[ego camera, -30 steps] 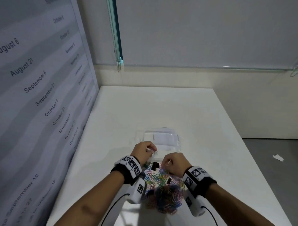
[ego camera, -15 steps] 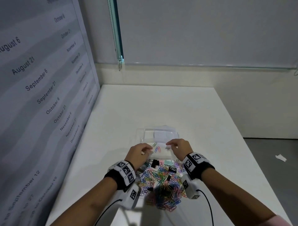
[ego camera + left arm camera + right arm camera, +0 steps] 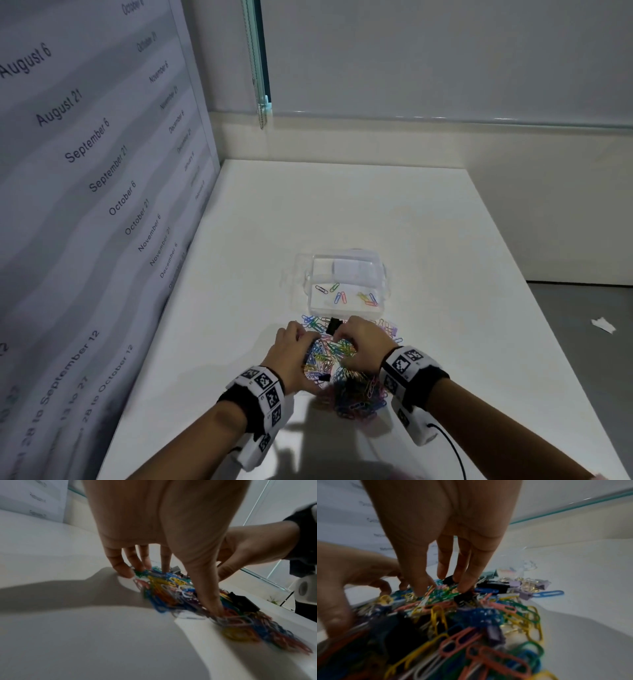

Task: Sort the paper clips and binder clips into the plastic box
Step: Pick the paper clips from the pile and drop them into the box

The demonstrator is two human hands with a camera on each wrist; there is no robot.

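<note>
A clear plastic box [image 3: 385, 274] stands on the white table, with several coloured paper clips [image 3: 340, 297] in its near compartment. In front of it lies a mixed pile of paper clips and binder clips [image 3: 356, 390] [image 3: 159, 588] [image 3: 471, 622]. My left hand [image 3: 301, 339] [image 3: 171, 592] is spread over the pile's left side, its fingertips and thumb pressing into the clips. My right hand [image 3: 342, 334] [image 3: 440, 586] reaches down on the far side, with its fingertips touching a black binder clip [image 3: 333, 325] [image 3: 448, 579]. Neither hand visibly lifts anything.
A second black binder clip [image 3: 323, 377] [image 3: 243, 603] lies in the pile, and lilac binder clips [image 3: 527, 586] sit at its far right. A wall panel printed with dates [image 3: 102, 171] borders the table's left side. A paper scrap [image 3: 603, 324] lies on the floor, right.
Both hands have drawn back from the box to the pile. The clips they held over the box now lie in its near compartment.
</note>
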